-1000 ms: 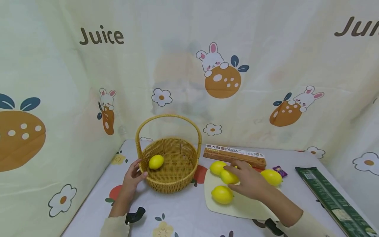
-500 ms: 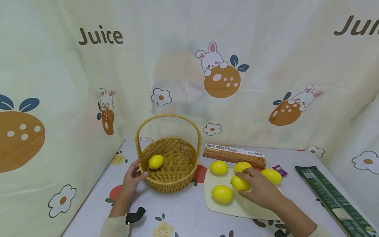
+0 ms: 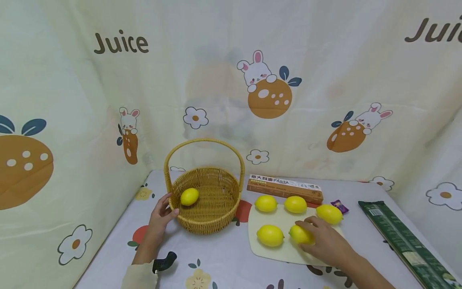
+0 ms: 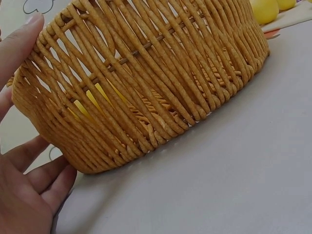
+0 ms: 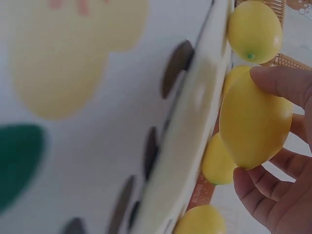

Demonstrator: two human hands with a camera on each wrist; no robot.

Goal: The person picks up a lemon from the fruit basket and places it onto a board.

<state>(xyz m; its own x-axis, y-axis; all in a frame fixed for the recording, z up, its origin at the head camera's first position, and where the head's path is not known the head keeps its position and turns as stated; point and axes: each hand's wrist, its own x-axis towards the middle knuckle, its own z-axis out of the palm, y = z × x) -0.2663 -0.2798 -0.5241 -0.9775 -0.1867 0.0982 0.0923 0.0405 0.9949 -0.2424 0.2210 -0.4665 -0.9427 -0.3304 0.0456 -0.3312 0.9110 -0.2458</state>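
On the left, a wicker basket [image 3: 207,229] with a tall handle stands on the table, one lemon [image 3: 189,197] inside. My left hand [image 3: 162,220] holds its left side, the thumb [image 4: 19,48] on the rim and the other fingers against the outer wall. My right hand [image 3: 325,243] pinches another lemon [image 3: 300,235] over the right front part of a pale cutting board [image 3: 258,223]. The right wrist view shows thumb and fingertips at opposite ends of this lemon [image 5: 256,122]. Several more lie around it, among them a lemon [image 3: 270,235] at the board's front left.
Behind the board lies a brown and white pasta box [image 3: 285,189]. A small purple packet [image 3: 339,206] is beside the rear right lemon [image 3: 329,214]. A long green package [image 3: 404,245] lies along the right side. Printed cloth [image 3: 216,80] hangs around the table.
My right hand has moved right and toward me with its lemon, from among the rear lemons to the board's front right. The left hand and basket stay in place.
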